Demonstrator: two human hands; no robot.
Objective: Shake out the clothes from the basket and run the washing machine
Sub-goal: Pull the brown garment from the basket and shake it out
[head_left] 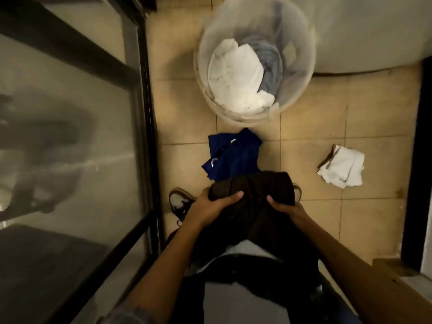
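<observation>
A dark brown garment point(254, 195) hangs bunched in front of me. My left hand point(210, 204) grips its left side with the thumb on top. My right hand point(284, 205) grips its right side. A round translucent basket point(205, 54) stands on the tiled floor ahead, holding a white cloth point(233, 76) and a grey-blue cloth point(271, 64). A dark blue garment point(233, 155) lies on the floor between the basket and my hands. A white cloth with a grey stripe point(341, 169) lies crumpled on the floor to the right.
A glass panel in a dark frame point(140, 113) runs along the left. A pale curved appliance body point(374, 31) fills the upper right. A dark vertical frame point(418, 160) borders the right. My shoe point(180, 199) rests on the tan tiles point(315, 127).
</observation>
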